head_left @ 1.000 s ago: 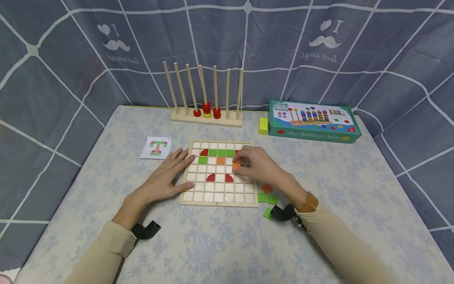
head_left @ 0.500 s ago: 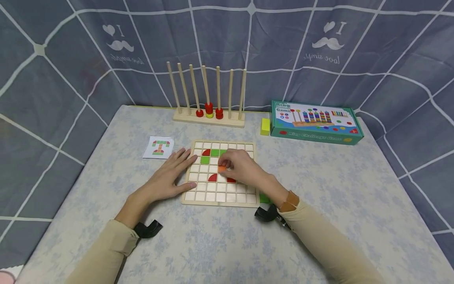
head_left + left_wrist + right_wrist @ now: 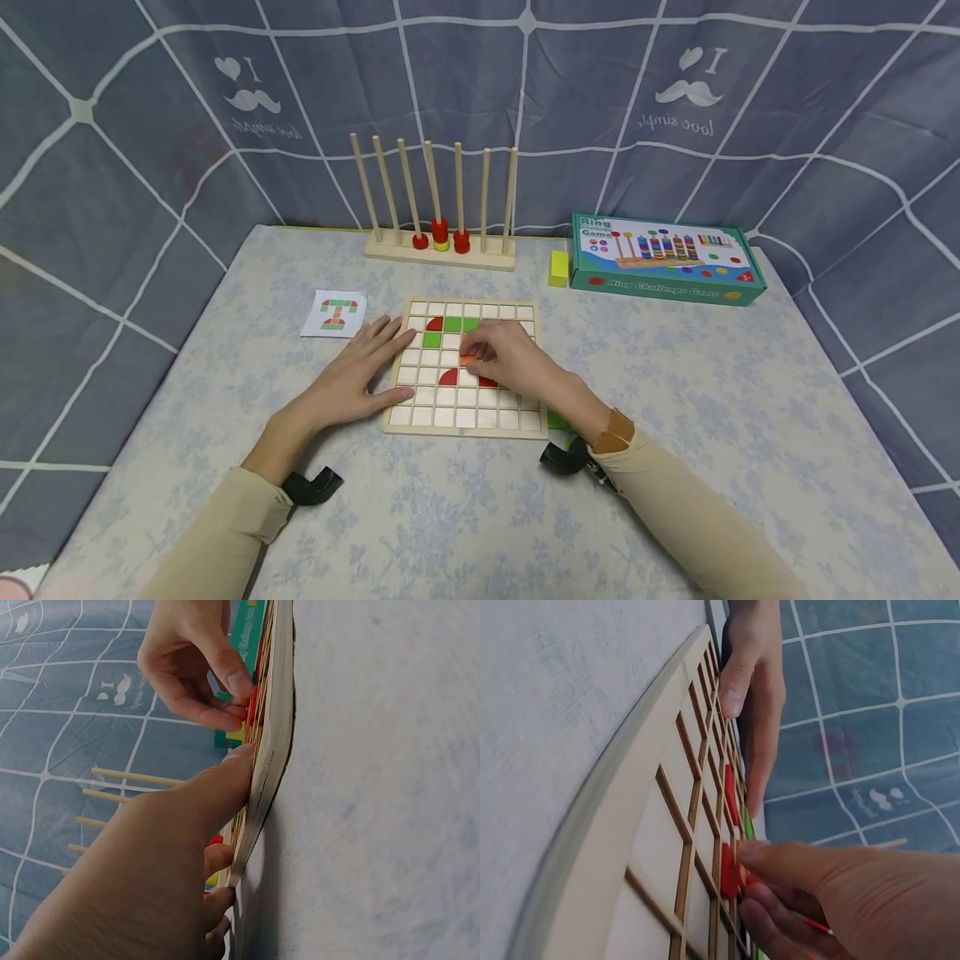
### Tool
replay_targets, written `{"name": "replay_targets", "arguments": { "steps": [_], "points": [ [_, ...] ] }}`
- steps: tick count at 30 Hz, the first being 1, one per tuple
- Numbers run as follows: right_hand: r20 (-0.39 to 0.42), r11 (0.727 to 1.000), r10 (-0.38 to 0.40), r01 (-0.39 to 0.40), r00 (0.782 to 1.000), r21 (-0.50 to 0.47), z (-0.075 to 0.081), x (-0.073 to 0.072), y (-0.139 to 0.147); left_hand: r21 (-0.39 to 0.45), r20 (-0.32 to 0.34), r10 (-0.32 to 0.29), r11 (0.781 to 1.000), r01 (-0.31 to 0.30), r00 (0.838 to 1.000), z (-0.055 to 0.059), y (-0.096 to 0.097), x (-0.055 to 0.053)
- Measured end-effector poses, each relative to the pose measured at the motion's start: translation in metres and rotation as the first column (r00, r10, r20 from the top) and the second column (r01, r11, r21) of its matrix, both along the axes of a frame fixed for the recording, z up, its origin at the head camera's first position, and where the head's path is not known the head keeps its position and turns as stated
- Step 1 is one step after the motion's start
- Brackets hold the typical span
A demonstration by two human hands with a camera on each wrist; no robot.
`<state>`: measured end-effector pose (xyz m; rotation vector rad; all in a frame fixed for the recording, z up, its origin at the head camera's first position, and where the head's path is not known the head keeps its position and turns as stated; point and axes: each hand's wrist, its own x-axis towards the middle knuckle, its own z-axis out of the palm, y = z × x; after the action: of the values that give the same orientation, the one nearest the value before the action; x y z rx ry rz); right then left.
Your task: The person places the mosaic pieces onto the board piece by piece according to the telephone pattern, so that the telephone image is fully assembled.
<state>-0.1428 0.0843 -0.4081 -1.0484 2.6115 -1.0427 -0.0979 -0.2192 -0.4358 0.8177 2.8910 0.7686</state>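
Note:
A wooden grid board (image 3: 427,432) lies flat on the table, with green squares (image 3: 453,323) and red quarter-round tiles (image 3: 448,377) in some cells. My left hand (image 3: 348,375) rests on the board's left edge, fingers spread and straight, thumb on the frame. Over the middle column, my right hand (image 3: 510,357) pinches an orange square tile (image 3: 468,360) between thumb and fingers, right at a cell above the row of red pieces. In the right wrist view that orange tile (image 3: 742,862) shows beside a red piece (image 3: 728,871). The right hand hides part of the board's right side.
Left of the board lies a pattern card (image 3: 333,314). Behind it stands a wooden peg rack (image 3: 438,257) with a few rings, beside a yellow block (image 3: 558,269) and a green game box (image 3: 667,265). A green tile (image 3: 557,421) peeks out by the right forearm.
My right hand has moved left across the board with the orange tile, from the right-hand columns to the middle one, and lowered it slightly. The left hand has stayed in place.

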Motion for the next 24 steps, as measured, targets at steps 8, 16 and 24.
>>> {"name": "replay_targets", "arguments": {
  "steps": [8,16,24],
  "points": [
    [0.020,1.000,0.004,-0.005,1.000,0.014,0.004,0.012,0.039,-0.009,-0.002,-0.003,1.000,0.003,1.000,-0.002,0.001,-0.001],
    [0.030,0.998,-0.060,0.061,0.998,-0.016,0.003,0.025,0.093,-0.004,0.000,0.004,1.000,-0.004,1.000,-0.002,0.000,0.003],
    [0.047,0.993,-0.121,0.121,0.992,-0.005,-0.001,0.032,0.130,-0.021,0.004,0.004,1.000,-0.004,1.000,-0.001,0.002,0.000]
  ]
}}
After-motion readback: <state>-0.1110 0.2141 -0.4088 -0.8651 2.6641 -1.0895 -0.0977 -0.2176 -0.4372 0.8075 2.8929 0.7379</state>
